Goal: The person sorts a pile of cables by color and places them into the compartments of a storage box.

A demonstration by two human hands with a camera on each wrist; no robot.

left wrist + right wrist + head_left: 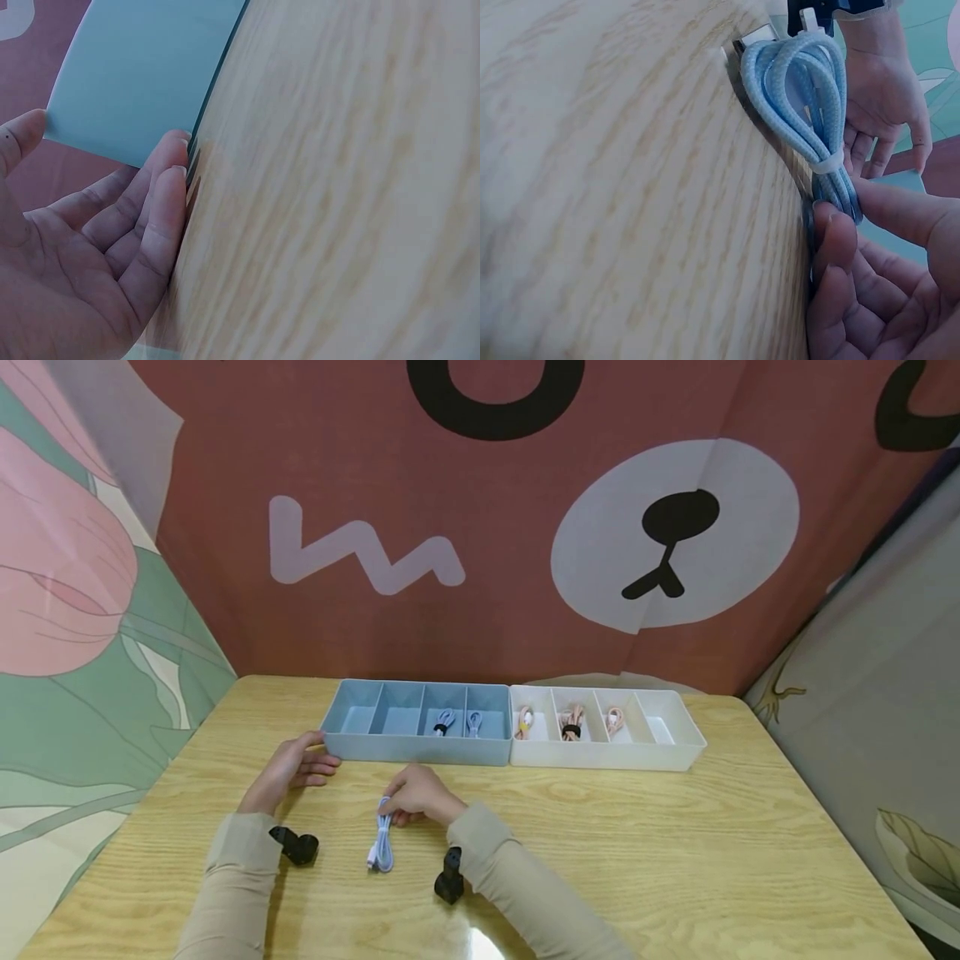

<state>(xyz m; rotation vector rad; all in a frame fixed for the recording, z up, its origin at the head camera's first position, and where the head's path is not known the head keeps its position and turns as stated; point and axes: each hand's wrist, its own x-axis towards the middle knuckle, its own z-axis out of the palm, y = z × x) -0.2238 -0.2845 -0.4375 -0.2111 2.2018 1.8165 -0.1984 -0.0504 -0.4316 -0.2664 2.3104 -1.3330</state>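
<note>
My right hand (420,793) pinches one end of a coiled light-blue charging cable (382,843) between thumb and fingers, low over the table. In the right wrist view the braided cable (799,97) is bundled by a pale tie (827,163), its metal plugs at the far end. My left hand (294,766) is at the left end of a blue divided box (420,749). The left wrist view shows the thumb touching the box's edge (142,82), with the other fingers loosely bent beside its lower corner.
A white divided box (607,755) adjoins the blue one. Blue cables (445,720) lie in the blue box's two right compartments; pinkish cables (572,720) lie in the white box's three left ones. A printed cloth (502,635) hangs behind the wooden table (675,860).
</note>
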